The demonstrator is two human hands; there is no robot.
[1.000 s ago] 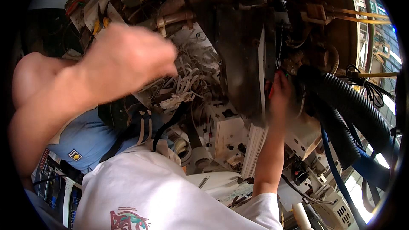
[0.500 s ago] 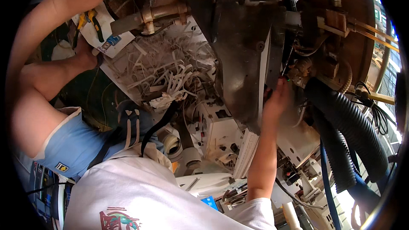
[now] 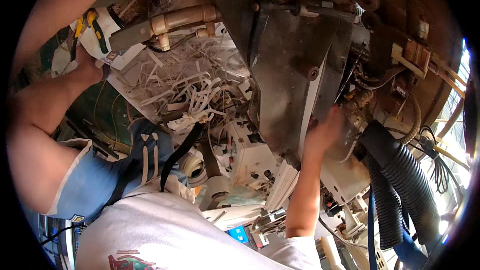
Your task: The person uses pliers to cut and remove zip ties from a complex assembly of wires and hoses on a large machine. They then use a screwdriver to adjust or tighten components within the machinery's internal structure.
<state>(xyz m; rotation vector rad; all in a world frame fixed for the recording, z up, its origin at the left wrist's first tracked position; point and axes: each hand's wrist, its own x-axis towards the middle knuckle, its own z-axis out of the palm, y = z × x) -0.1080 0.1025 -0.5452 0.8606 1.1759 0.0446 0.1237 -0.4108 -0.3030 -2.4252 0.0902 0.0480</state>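
Note:
My right hand [image 3: 325, 130] reaches up beside the dark metal machine plate [image 3: 282, 80], its fingers closed and a little blurred. From its fingertips a thin dark shaft [image 3: 351, 77] runs up into the machine, with a spot of red at its lower end; it looks like a screwdriver, its handle mostly hidden in my grip. Brass-coloured fittings [image 3: 361, 100] and small wires sit just right of the fingers. My left forearm [image 3: 65, 15] rises across the upper left corner, and the hand itself lies outside the picture.
Ribbed black hoses [image 3: 405, 180] hang at the right. Pale strip scraps [image 3: 185, 80] lie heaped below a pipe [image 3: 182, 17]. Yellow-and-black pliers [image 3: 95, 30] rest on a white sheet [image 3: 122, 55] by my foot. A white machine housing [image 3: 247, 147] stands in the middle.
The view has shifted, so the machine appears slightly lower and larger. My right hand stays at the same fittings with the shaft, now at a slightly more slanted angle.

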